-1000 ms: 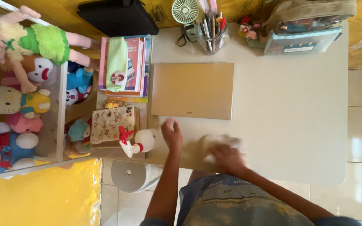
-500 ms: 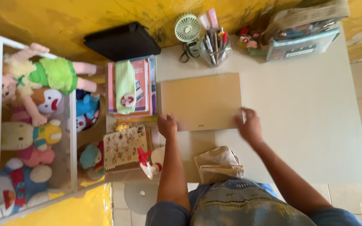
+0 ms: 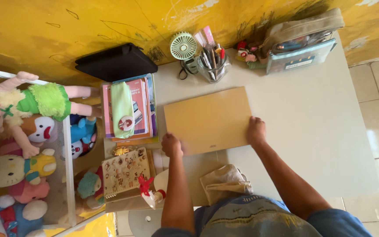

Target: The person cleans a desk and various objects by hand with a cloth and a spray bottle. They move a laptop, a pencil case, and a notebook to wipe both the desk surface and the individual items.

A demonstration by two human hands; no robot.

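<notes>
Closed tan laptop (image 3: 208, 119), lying flat on the white table (image 3: 312, 131), gripped at its near corners by the left hand (image 3: 172, 145) and right hand (image 3: 256, 131), beige cloth (image 3: 224, 183) just beside.

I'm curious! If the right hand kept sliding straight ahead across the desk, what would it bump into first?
Probably the grey pencil case by the yellow wall. The right hand rests on the closed tan laptop's corner, and bare desk lies ahead.
</notes>
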